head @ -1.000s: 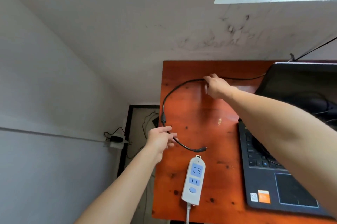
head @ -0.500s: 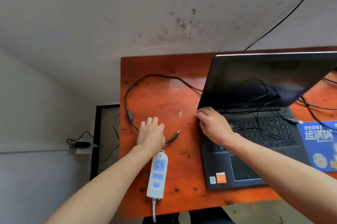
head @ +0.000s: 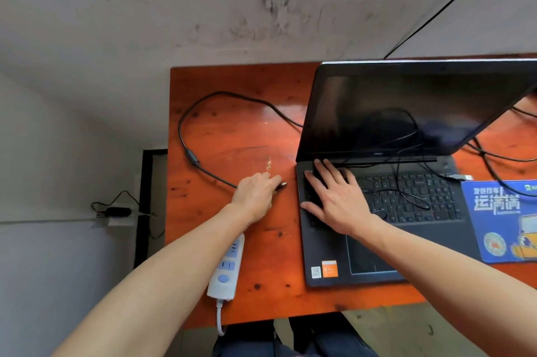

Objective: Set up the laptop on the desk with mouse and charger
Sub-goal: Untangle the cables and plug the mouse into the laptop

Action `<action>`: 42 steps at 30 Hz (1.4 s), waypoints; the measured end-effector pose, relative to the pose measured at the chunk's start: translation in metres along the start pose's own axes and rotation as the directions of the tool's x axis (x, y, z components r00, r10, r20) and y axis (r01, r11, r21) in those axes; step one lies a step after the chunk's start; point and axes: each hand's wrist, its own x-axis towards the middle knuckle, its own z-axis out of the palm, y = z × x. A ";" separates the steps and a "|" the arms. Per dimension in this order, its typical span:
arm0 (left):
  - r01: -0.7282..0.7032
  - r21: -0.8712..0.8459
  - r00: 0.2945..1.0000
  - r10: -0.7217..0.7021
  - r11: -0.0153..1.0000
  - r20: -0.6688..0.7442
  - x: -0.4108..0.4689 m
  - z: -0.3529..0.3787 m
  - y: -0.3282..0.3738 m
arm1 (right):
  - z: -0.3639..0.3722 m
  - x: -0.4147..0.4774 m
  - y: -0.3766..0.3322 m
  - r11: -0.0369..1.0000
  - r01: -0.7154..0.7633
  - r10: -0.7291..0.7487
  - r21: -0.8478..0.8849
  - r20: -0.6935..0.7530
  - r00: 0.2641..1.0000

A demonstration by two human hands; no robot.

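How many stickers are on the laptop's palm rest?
2, side by side left of the touchpad at the front-left corner of the laptop: a white QR sticker and an orange sticker. The right forearm may hide others.

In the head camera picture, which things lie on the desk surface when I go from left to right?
Power strip → left hand holding the charger plug → right hand on the laptop → blue mouse pad.

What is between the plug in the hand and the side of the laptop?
Nothing visible. The left hand holds the charger plug, and only bare desk lies between its tip and the laptop, which the right hand rests on.
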 end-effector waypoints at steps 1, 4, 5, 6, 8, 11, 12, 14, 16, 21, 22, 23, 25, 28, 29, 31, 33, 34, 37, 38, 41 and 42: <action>-0.004 -0.010 1.000 0.004 1.000 0.014 0.004 0.000 0.003 | 0.000 0.000 0.002 1.000 0.012 -0.012 -0.001 0.011 1.000; -0.001 -0.023 1.000 0.000 1.000 -0.009 0.013 -0.001 0.008 | 0.000 -0.001 0.007 0.999 0.043 -0.044 0.005 0.030 0.999; -0.010 -0.018 1.000 0.009 1.000 -0.023 0.016 -0.002 0.009 | -0.001 0.000 0.008 0.999 0.049 -0.049 0.005 0.041 0.998; -0.022 -0.015 0.999 0.021 1.000 -0.036 0.019 -0.003 0.010 | 0.000 0.000 0.009 0.999 0.052 -0.052 0.005 0.051 0.997; -0.038 -0.029 0.997 0.036 0.999 -0.063 0.022 -0.002 0.010 | 0.001 0.001 0.011 0.999 0.052 -0.052 0.001 0.066 0.996; -0.054 -0.088 0.994 0.046 0.995 -0.101 0.021 0.002 0.007 | 0.004 0.002 0.010 0.999 0.043 -0.043 -0.003 0.074 0.996; -0.061 -0.104 0.993 0.049 0.993 -0.110 0.019 0.003 0.007 | 0.004 0.002 0.010 0.999 0.039 -0.039 -0.001 0.075 0.996; -0.068 -0.129 0.991 0.052 0.989 -0.126 0.017 0.005 0.006 | 0.005 0.003 0.010 0.999 0.036 -0.036 0.000 0.075 0.997; -0.068 -0.137 0.990 0.051 0.988 -0.130 0.017 0.005 0.007 | 0.005 0.003 0.010 0.999 0.034 -0.034 -0.001 0.076 0.997; -0.081 -0.123 0.990 0.066 0.989 -0.122 0.019 0.002 0.007 | 0.005 0.003 0.010 1.000 0.027 -0.027 0.003 0.088 0.996; -0.086 -0.118 0.991 0.073 0.989 -0.113 0.019 0.002 0.006 | 0.005 0.003 0.010 1.000 0.025 -0.026 0.003 0.088 0.996; -0.091 -0.114 0.991 0.079 0.989 -0.104 0.018 0.001 0.006 | 0.005 0.003 0.010 1.000 0.025 -0.025 0.004 0.088 0.996; -0.099 -0.114 0.991 0.089 0.988 -0.096 0.017 0.001 0.006 | 0.005 0.003 0.010 1.000 0.025 -0.025 0.002 0.087 0.996; -0.097 -0.142 0.991 0.083 0.985 -0.105 0.015 0.001 0.006 | 0.005 0.003 0.009 1.000 0.024 -0.024 0.001 0.084 0.996; -0.085 -0.158 0.991 0.067 0.984 -0.113 0.016 0.000 0.006 | 0.005 0.003 0.009 1.000 0.024 -0.024 0.002 0.083 0.996; -0.043 -0.188 0.993 0.021 0.981 -0.116 0.021 -0.003 0.006 | 0.005 0.003 0.010 1.000 0.024 -0.024 0.000 0.085 0.996; -0.011 -0.198 0.995 -0.009 0.980 -0.101 0.027 -0.007 0.007 | 0.005 0.003 0.010 1.000 0.027 -0.027 -0.004 0.088 0.996; -0.005 -0.191 0.996 -0.012 0.982 -0.091 0.029 -0.009 0.006 | 0.005 0.003 0.010 1.000 0.028 -0.027 -0.004 0.089 0.996; -0.026 -0.164 0.997 0.013 0.986 -0.082 0.027 -0.009 0.007 | 0.005 0.003 0.010 1.000 0.024 -0.024 -0.001 0.092 0.995; -0.039 -0.160 0.996 0.027 0.986 -0.082 0.024 -0.008 0.007 | 0.005 0.003 0.010 1.000 0.024 -0.025 0.002 0.094 0.995; -0.072 -0.155 0.995 0.060 0.985 -0.085 0.017 -0.004 0.009 | 0.005 0.003 0.010 1.000 0.023 -0.023 0.003 0.098 0.995; -0.081 -0.153 0.993 0.067 0.985 -0.092 0.016 -0.003 0.008 | 0.004 0.004 0.010 1.000 0.023 -0.023 0.005 0.100 0.995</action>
